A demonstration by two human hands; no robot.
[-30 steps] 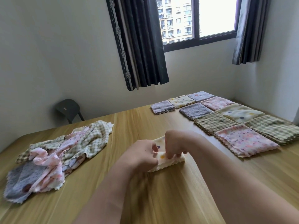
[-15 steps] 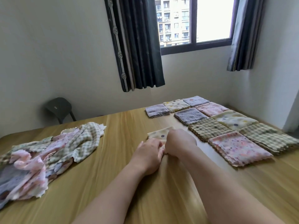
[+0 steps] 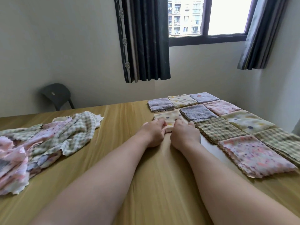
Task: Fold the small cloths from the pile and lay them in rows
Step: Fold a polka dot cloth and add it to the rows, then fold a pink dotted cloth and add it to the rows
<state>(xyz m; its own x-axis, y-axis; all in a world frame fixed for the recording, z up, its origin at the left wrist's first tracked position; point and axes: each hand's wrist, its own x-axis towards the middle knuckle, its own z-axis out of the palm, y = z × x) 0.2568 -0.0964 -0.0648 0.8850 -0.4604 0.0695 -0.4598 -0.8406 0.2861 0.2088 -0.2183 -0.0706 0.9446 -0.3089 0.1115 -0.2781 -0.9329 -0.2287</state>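
Both hands slid fwd w/ the folded cream dotted cloth (image 3: pixel 168 118), now just left of the grey folded cloth (image 3: pixel 197 113) in the rows. Left hand (image 3: pixel 153 133) & right hand (image 3: pixel 185 134) pinch its near edge on the bench (image 3: pixel 123 120). Unfolded pile (image 3: pixel 40 142) sits well apart, far left.

A folded cream cloth with coloured dots (image 3: pixel 168 118) lies flat just beyond both hands, its near edge under the fingertips. Right of the hands, folded cloths in rows (image 3: pixel 227 120) sit edge to edge: lilac, cream dotted, pink speckled and green checked squares with zigzag edges. Well left of the hands lies the unfolded pile (image 3: pixel 40 143), crumpled, pink, checked and grey.
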